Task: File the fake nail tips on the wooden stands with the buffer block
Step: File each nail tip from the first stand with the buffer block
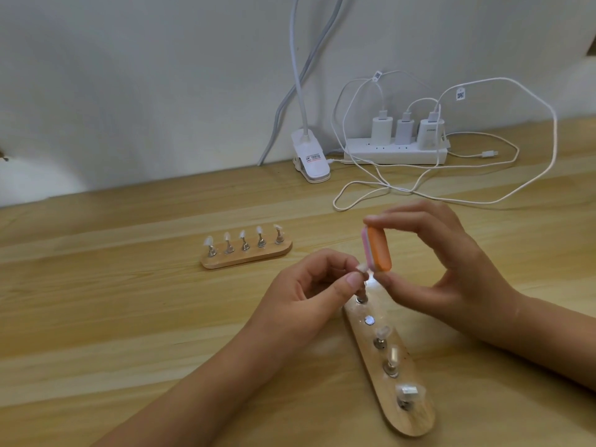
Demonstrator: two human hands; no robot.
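Observation:
My right hand [451, 266] pinches an orange and pink buffer block [378, 250] between thumb and fingertips, held upright. Its lower edge touches a clear nail tip [458, 269] that my left hand [309, 285] pinches on its small metal holder. Below them lies a wooden stand [416, 424], running toward me, with three more nail tips on pegs, one peg at its far end and one bare metal disc [369, 320]. A second wooden stand [246, 258] with several nail tips sits farther left on the desk.
At the back of the wooden desk [113, 301] stand a white clip lamp [311, 159] and a power strip [395, 153] with three chargers. Loose white cables [451, 195] loop across the desk just beyond my right hand. A white wall closes the back.

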